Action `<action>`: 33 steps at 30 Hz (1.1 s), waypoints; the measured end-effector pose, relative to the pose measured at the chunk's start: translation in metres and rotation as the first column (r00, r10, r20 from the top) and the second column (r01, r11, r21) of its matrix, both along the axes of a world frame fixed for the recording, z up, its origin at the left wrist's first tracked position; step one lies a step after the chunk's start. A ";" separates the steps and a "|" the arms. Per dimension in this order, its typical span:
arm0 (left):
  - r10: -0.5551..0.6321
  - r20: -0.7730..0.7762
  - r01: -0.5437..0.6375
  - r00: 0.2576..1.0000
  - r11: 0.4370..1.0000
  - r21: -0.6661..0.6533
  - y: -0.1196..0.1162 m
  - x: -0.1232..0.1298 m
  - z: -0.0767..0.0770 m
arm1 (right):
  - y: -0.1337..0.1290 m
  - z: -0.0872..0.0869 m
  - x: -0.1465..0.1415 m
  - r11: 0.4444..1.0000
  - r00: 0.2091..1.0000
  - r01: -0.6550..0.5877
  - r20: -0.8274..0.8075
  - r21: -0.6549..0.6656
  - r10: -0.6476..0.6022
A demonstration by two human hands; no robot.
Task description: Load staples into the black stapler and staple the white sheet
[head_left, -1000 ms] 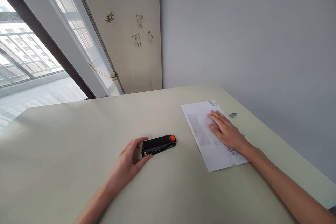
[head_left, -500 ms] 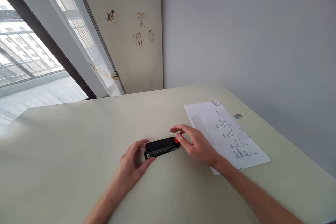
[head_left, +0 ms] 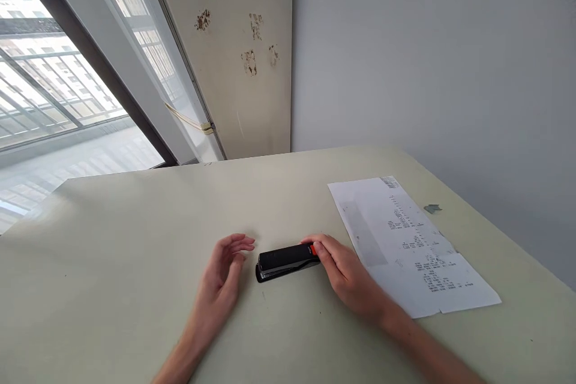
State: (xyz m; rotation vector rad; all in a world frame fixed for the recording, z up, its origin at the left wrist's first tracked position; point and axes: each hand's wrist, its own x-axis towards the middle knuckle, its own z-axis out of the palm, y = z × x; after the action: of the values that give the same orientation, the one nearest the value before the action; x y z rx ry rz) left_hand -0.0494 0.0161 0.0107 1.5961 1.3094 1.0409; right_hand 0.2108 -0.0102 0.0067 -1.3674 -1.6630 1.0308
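A black stapler with an orange-red patch at its right end lies on the pale table. The fingers and thumb of my right hand are closed round that right end. My left hand is just left of the stapler's other end, apart from it, with curved fingers and a gap between them and the thumb; it holds nothing.
Printed white sheets of paper lie on the table to the right, partly behind my right forearm. Beyond them is a small grey scrap. A grey wall and a window border the table.
My left hand has let go of the stapler's left end and moved back to the left. My right hand has closed on the right end. The whole view has shifted slightly.
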 end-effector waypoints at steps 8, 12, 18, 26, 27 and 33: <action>0.038 -0.012 -0.038 0.999 0.998 -0.050 -0.002 0.001 0.001 | -0.001 0.001 0.000 1.000 1.000 -0.003 0.012 -0.018 0.003; 0.041 -0.024 -0.042 0.999 0.997 -0.063 -0.003 0.003 0.005 | -0.001 0.005 -0.001 0.998 1.000 0.015 -0.004 -0.060 -0.015; 0.090 -0.006 -0.090 0.996 0.992 -0.092 -0.006 0.005 0.010 | 0.000 0.002 -0.001 0.998 1.000 0.014 0.010 -0.054 -0.014; 0.124 0.027 -0.121 0.992 0.988 -0.100 -0.009 0.009 0.012 | -0.001 0.000 -0.002 0.998 0.999 0.027 0.022 -0.059 -0.026; 0.135 0.030 -0.131 0.990 0.986 -0.106 -0.009 0.009 0.011 | -0.001 0.000 -0.002 0.998 0.999 0.035 0.024 -0.057 -0.034; 0.225 0.227 -0.184 0.947 0.965 -0.187 -0.008 0.006 0.003 | -0.001 0.001 -0.004 0.993 0.995 0.098 0.011 -0.064 -0.098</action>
State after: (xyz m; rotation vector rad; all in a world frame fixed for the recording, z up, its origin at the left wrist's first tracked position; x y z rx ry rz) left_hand -0.0435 0.0082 0.0134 1.1837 1.3707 1.1840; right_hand 0.2070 -0.0110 0.0076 -1.4820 -1.5637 1.0315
